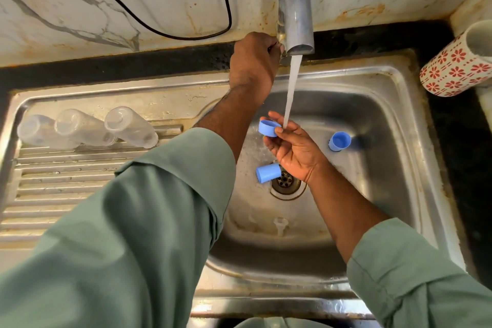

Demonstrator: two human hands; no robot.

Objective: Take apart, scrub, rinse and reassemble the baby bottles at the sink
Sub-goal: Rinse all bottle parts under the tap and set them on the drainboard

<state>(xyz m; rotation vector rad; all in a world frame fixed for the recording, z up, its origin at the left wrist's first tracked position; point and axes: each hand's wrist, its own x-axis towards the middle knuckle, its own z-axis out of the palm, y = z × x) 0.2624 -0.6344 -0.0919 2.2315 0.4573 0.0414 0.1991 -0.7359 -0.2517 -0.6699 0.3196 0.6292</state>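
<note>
Sink-side stock, as I find it. Bottle bodies: three clear bottles [85,129] lie side by side on the ribbed drainboard [66,184], stripped of caps and teats, so I judge disassembly complete and these bodies probably washed already, though nothing here proves it. Caps: three blue ones. One blue cap [269,128] is in my right hand [295,149], pinched between thumb and fingertips with the other fingers loosely spread beneath, held just beside the water stream [291,90]; rinsing appears to be the step in hand. A second blue cap [268,172] lies on its side next to the drain [286,181]; a third blue cap [339,141] sits mouth-up well to the right in the basin [386,168]. Both await their turn, by my estimate. Teat: one clear silicone piece [280,224] stands near the basin's front slope; its exact form is hard to make out, and I count no others. My left hand [253,61] is curled around something at the base of the tap [295,8], presumably its handle, which my knuckles hide. Outstanding: remaining caps, teats, all reassembly. Not located: any brush, sponge or soap, and the collar rings. Incidental: a red-flowered mug [458,69] on the counter, partly cut off at the right edge.
</note>
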